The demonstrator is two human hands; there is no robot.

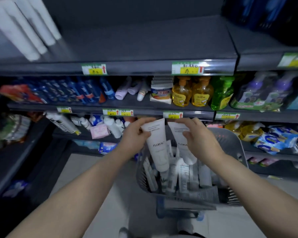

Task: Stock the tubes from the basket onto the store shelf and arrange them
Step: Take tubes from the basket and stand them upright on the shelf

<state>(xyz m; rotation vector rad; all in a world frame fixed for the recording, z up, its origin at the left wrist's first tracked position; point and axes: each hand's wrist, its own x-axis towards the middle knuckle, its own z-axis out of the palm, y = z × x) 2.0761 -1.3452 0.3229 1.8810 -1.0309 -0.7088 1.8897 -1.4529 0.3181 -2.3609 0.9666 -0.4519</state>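
The grey basket (230, 140), lower centre-right of the frame, is packed with loose white tubes (184, 176), lying and leaning at mixed angles. Most of the stock seems not yet shelved.

Just above the pile, each hand grips one tube. The left hand (136, 134) has its fingers curled over the upper part of the left FLORAL tube (157, 145), thumb against its front. The right hand (199, 138) pinches the right FLORAL tube (179, 129) the same way near its flat end. Both tubes hang over the basket, side by side and just apart, near frame centre. Their long axes run nearly upright, tops leaning slightly left. The wide crimped ends point up towards the shelf edge; the cap ends point down into the basket.

Farther off, in the blurred upper left, a row of white tubes (24, 31) lies on the top shelf (144, 40), the rest of which is bare. That looks like the place to fill. So the task reads as begun but far from done: this pair is lifted, not placed, and arranging remains.
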